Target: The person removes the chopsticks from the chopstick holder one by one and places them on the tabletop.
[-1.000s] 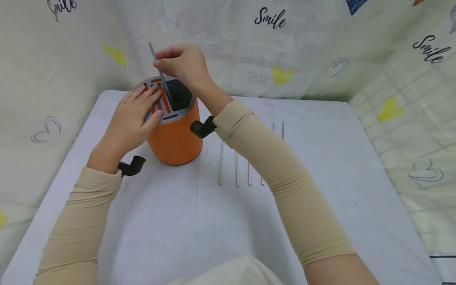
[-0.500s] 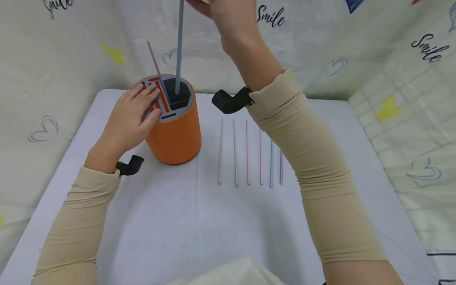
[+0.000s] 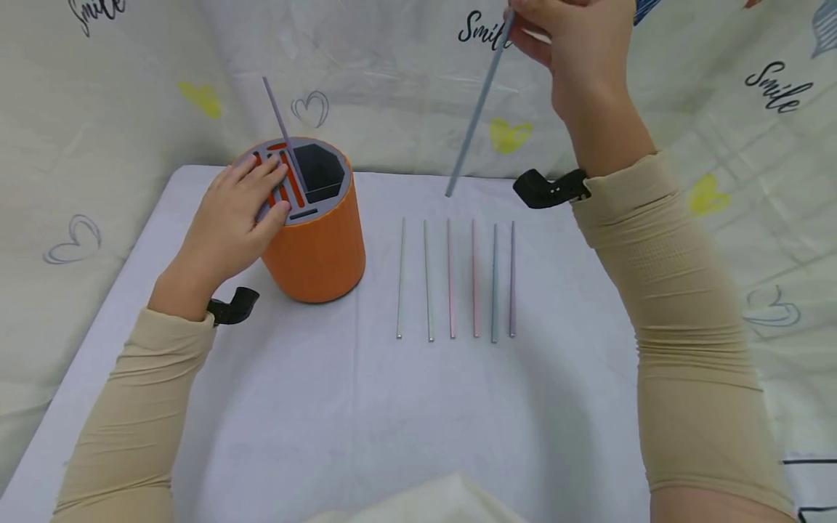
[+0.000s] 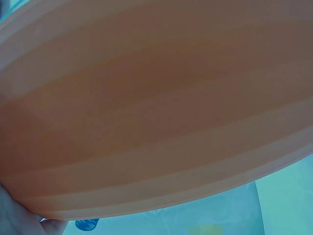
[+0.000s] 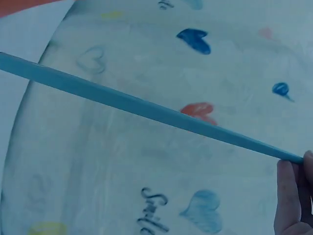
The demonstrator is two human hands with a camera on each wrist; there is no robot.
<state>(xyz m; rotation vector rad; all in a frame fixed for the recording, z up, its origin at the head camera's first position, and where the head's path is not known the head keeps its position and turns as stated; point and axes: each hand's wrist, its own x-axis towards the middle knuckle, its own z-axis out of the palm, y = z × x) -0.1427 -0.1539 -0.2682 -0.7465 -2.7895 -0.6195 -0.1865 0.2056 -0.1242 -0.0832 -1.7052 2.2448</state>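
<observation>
My right hand (image 3: 584, 62) is raised above the back of the table and pinches a blue chopstick (image 3: 479, 109) near its upper end. The chopstick slants down to the left; in the right wrist view the blue stick (image 5: 127, 102) spans the frame to my fingertips (image 5: 287, 188). My left hand (image 3: 225, 221) rests on the slotted top of an orange round knife block (image 3: 317, 261), fingers laid over the slots. A purple chopstick (image 3: 277, 109) stands tilted in the block beside its large dark compartment (image 3: 317, 168). The left wrist view is filled by the block's orange wall (image 4: 156, 107).
Several chopsticks lie in a spaced row right of the block: green (image 3: 401, 280), pink (image 3: 450, 280), blue (image 3: 495, 283) and purple (image 3: 513, 280) among them. A printed cloth wall (image 3: 405, 87) rises behind the white table (image 3: 353, 407).
My right hand has lifted the blue chopstick out of the block's large compartment and carried it right. The purple chopstick stays in the block. My left hand stays on the block.
</observation>
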